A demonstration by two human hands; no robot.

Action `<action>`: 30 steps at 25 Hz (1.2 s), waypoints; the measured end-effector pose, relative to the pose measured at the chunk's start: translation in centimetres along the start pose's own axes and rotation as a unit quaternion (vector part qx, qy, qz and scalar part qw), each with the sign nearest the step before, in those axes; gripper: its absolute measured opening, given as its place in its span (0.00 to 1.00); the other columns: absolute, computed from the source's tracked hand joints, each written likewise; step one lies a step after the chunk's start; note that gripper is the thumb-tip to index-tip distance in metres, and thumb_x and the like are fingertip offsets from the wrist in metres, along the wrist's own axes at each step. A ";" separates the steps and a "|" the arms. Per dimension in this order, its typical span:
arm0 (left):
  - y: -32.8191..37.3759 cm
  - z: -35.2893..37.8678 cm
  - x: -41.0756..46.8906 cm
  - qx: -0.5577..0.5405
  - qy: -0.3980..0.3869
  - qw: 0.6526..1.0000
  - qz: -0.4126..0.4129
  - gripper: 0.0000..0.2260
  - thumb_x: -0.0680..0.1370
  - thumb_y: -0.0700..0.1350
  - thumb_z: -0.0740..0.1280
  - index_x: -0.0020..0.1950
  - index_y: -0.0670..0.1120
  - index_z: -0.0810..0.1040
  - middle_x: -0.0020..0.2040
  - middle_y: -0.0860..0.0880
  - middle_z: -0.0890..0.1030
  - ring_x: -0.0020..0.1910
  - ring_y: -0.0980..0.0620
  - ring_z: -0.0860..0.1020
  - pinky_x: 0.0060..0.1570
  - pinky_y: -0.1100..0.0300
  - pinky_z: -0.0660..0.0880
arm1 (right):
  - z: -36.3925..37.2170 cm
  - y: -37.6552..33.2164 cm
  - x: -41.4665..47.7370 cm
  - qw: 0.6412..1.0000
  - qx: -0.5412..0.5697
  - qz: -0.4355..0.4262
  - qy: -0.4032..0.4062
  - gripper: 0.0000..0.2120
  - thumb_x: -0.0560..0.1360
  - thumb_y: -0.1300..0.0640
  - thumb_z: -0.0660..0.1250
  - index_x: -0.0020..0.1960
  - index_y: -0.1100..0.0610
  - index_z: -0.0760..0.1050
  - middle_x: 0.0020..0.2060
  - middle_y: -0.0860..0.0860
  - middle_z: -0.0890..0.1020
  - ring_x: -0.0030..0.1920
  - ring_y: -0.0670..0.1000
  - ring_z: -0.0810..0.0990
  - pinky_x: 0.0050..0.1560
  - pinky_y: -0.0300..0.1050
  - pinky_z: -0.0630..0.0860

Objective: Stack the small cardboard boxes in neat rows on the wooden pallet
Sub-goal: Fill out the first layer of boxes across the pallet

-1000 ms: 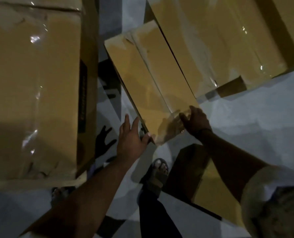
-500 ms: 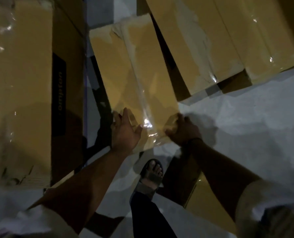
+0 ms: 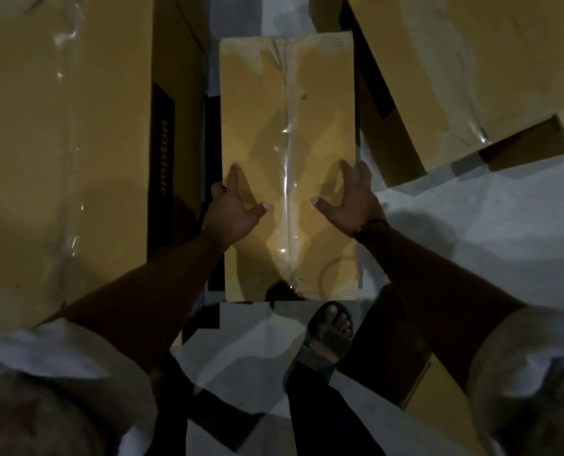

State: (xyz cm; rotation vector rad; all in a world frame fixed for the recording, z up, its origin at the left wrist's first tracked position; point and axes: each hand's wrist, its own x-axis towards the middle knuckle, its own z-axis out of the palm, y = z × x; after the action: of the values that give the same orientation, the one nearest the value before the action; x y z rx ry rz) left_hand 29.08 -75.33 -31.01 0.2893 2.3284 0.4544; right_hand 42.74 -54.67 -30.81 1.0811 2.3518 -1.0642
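Observation:
A long cardboard box (image 3: 287, 126) with clear tape down its middle lies lengthwise straight ahead of me. My left hand (image 3: 233, 209) holds its left edge, thumb and forefinger on top and the other fingers curled down the side. At the right edge, my right hand (image 3: 353, 199) lies on the top with straight, spread fingers and the thumb pointing inward. No wooden pallet shows in this view.
A large taped box (image 3: 60, 143) with a black label stands close on the left. More taped boxes (image 3: 471, 77) lie at the back right, and another box (image 3: 438, 406) sits under my right arm. My sandalled foot (image 3: 330, 334) stands on the grey floor (image 3: 471, 241).
The box has swung from a diagonal to lie straight ahead of me. Both hands slid from its near corner to its two long edges.

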 end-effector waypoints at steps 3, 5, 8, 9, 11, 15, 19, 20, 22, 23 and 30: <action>0.8 -0.9 -1.8 0.004 -0.015 1.000 0.021 0.47 0.76 0.62 0.71 0.83 0.58 0.42 0.80 0.40 0.55 0.72 0.36 0.69 0.69 0.45 0.70 | -0.1 -0.4 -1.0 0.999 -0.041 0.022 0.001 0.49 0.70 0.30 0.70 0.81 0.44 0.48 0.81 0.54 0.45 0.77 0.66 0.60 0.72 0.63 0.65; 1.3 -1.6 -4.3 0.016 -0.012 0.999 0.041 0.47 0.75 0.65 0.70 0.82 0.60 0.43 0.80 0.42 0.53 0.74 0.36 0.65 0.70 0.42 0.69 | -1.2 -0.3 -3.2 0.999 -0.049 -0.002 0.012 0.51 0.65 0.25 0.66 0.80 0.44 0.51 0.81 0.55 0.46 0.74 0.68 0.63 0.68 0.66 0.71; 3.0 -4.9 -10.0 0.063 -0.003 0.996 0.065 0.50 0.70 0.72 0.70 0.81 0.63 0.42 0.81 0.44 0.50 0.78 0.34 0.57 0.72 0.38 0.64 | -4.8 -2.1 -7.9 0.994 -0.099 -0.044 0.007 0.49 0.64 0.23 0.65 0.78 0.43 0.54 0.81 0.52 0.46 0.73 0.67 0.66 0.65 0.66 0.73; 4.2 -6.5 -12.2 0.084 -0.006 0.994 0.067 0.52 0.68 0.75 0.69 0.81 0.63 0.42 0.82 0.43 0.49 0.78 0.34 0.56 0.72 0.38 0.64 | -6.4 -3.4 -9.8 0.990 -0.130 -0.045 0.015 0.47 0.66 0.24 0.66 0.78 0.42 0.57 0.81 0.51 0.47 0.72 0.67 0.67 0.66 0.65 0.73; 6.5 -10.3 -17.1 0.108 -0.002 0.992 0.058 0.54 0.63 0.80 0.66 0.81 0.63 0.45 0.81 0.40 0.51 0.77 0.33 0.57 0.70 0.38 0.64 | -9.8 -6.9 -14.2 0.982 -0.172 -0.062 0.053 0.41 0.68 0.25 0.66 0.75 0.43 0.64 0.80 0.52 0.55 0.69 0.66 0.70 0.64 0.62 0.73; 11.1 -19.4 -27.1 0.090 0.006 0.995 0.044 0.55 0.61 0.83 0.63 0.81 0.60 0.50 0.79 0.38 0.57 0.74 0.33 0.62 0.67 0.40 0.68 | -18.2 -14.9 -23.2 0.975 -0.173 -0.087 0.111 0.37 0.68 0.23 0.64 0.68 0.44 0.76 0.74 0.49 0.69 0.63 0.64 0.75 0.60 0.57 0.75; 12.9 -29.2 -35.9 0.076 0.094 0.991 0.061 0.56 0.60 0.83 0.64 0.80 0.58 0.53 0.76 0.37 0.61 0.72 0.35 0.66 0.67 0.43 0.69 | -24.5 -24.2 -32.2 0.962 -0.196 -0.105 0.157 0.37 0.68 0.22 0.60 0.70 0.42 0.73 0.75 0.47 0.67 0.63 0.62 0.73 0.63 0.55 0.72; 12.9 -31.2 -37.3 0.069 0.118 0.989 0.054 0.56 0.59 0.83 0.64 0.80 0.58 0.54 0.75 0.37 0.62 0.72 0.35 0.67 0.67 0.44 0.69 | -25.0 -26.4 -33.9 0.958 -0.199 -0.114 0.171 0.37 0.68 0.23 0.59 0.71 0.41 0.72 0.76 0.47 0.66 0.62 0.62 0.73 0.63 0.55 0.71; 12.1 -35.6 -40.2 0.044 0.165 0.985 0.031 0.56 0.59 0.84 0.63 0.80 0.59 0.54 0.75 0.37 0.63 0.72 0.35 0.67 0.68 0.45 0.69 | -25.2 -31.4 -36.7 0.951 -0.200 -0.134 0.192 0.37 0.68 0.23 0.58 0.71 0.41 0.71 0.76 0.47 0.64 0.61 0.61 0.72 0.63 0.55 0.71; 11.2 -38.1 -41.5 0.030 0.184 0.982 0.020 0.56 0.59 0.83 0.63 0.80 0.58 0.54 0.75 0.37 0.63 0.72 0.35 0.66 0.68 0.45 0.68 | -24.9 -34.2 -37.9 0.948 -0.199 -0.146 0.201 0.37 0.68 0.24 0.58 0.71 0.41 0.71 0.76 0.47 0.65 0.61 0.61 0.72 0.62 0.55 0.71; -2.0 -54.4 -48.7 0.008 0.307 0.951 -0.039 0.55 0.62 0.82 0.63 0.82 0.56 0.53 0.75 0.35 0.63 0.72 0.35 0.63 0.69 0.44 0.65 | -17.1 -54.3 -45.0 0.926 -0.159 -0.272 0.210 0.34 0.71 0.27 0.60 0.71 0.43 0.72 0.77 0.48 0.64 0.64 0.62 0.70 0.67 0.57 0.66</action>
State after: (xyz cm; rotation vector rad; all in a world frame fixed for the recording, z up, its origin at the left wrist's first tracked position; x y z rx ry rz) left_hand 24.89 -106.34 35.03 0.0601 2.9377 0.5431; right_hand 30.98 -87.79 32.63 0.5840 3.1477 -0.5936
